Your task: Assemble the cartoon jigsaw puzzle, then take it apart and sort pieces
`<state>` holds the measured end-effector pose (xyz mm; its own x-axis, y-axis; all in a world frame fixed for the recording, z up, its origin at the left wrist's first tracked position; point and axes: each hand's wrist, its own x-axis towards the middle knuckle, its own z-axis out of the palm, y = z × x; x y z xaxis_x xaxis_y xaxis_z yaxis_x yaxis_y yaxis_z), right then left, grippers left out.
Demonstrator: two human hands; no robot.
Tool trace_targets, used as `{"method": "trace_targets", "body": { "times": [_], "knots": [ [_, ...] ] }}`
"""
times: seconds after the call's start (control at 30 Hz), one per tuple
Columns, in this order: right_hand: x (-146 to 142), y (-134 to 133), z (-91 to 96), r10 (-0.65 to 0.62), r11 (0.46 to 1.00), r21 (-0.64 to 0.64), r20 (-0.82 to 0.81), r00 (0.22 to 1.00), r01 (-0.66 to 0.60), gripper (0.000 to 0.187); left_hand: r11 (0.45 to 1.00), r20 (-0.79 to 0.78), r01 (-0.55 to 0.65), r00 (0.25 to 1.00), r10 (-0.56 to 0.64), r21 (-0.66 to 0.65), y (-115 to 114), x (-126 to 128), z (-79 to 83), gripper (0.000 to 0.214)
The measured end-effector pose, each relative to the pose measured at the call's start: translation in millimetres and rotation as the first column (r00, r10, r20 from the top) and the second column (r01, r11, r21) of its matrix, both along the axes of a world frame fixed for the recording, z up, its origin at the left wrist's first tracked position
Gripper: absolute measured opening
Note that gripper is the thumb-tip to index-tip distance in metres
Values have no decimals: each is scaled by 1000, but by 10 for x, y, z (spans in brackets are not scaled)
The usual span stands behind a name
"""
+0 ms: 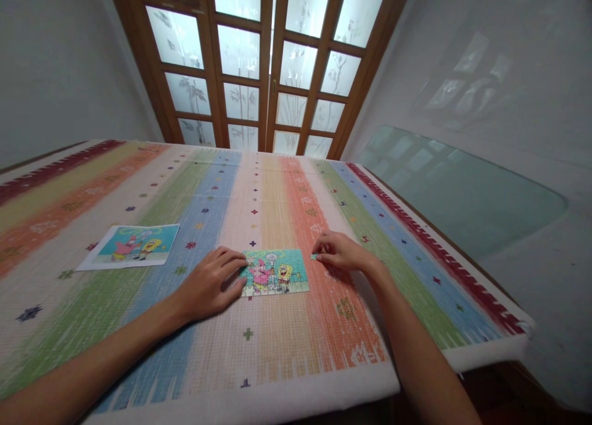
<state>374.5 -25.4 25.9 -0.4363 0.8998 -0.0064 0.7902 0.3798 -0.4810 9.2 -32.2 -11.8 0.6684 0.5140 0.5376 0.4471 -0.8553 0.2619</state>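
Note:
A jigsaw puzzle (289, 266) with cartoon characters on a teal ground lies flat on the striped cloth, its pieces joined into a rectangle. My left hand (217, 283) rests at the puzzle's left edge, fingers stretched and slightly apart, the tips touching its border. Just off the right edge, my right hand (340, 251) pinches a small teal puzzle piece (314, 257) between thumb and fingertips. That piece is apart from the puzzle, close to the cloth. To the left lies a printed picture (134, 246) showing similar characters on white paper.
A striped tablecloth (247, 357) in several colours covers the table and hangs over its front edge. Behind the table stand wooden doors (266, 73) with frosted panes. White walls flank both sides, and a greenish glass panel (462, 184) leans at the right.

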Motion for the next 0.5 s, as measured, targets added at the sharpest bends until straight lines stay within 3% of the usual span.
{"method": "trace_targets", "body": {
  "times": [0.27,0.5],
  "knots": [
    [-31,-11,-42,-66,987,-157,-204,977,34,11,1000,-5,-8,1000,7,-14,2,-1,0,21],
    [-643,-73,-111,-41,999,-28,-348,937,34,3,1000,9,1,1000,0,-9,1,0,0,21]
  ]
}}
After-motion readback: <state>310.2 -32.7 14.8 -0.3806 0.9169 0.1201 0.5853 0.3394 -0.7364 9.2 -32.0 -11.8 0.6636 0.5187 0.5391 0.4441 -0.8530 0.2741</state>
